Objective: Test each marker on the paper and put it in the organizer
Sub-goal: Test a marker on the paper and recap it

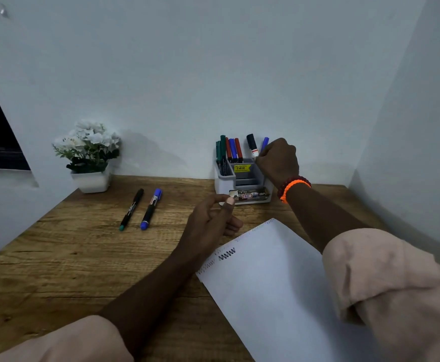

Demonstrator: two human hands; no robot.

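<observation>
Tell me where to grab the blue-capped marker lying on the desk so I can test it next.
Pinch the blue-capped marker at mid-barrel, coming from above with the left hand, which is nearer. It lies flat on the desk, cap toward you, with a gap to the black marker beside it, so fingers fit on both sides.

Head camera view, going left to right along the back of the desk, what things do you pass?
Flower pot → black marker with green tip → blue marker → organizer holding markers → right hand gripping a blue marker at the organizer's right side.
</observation>
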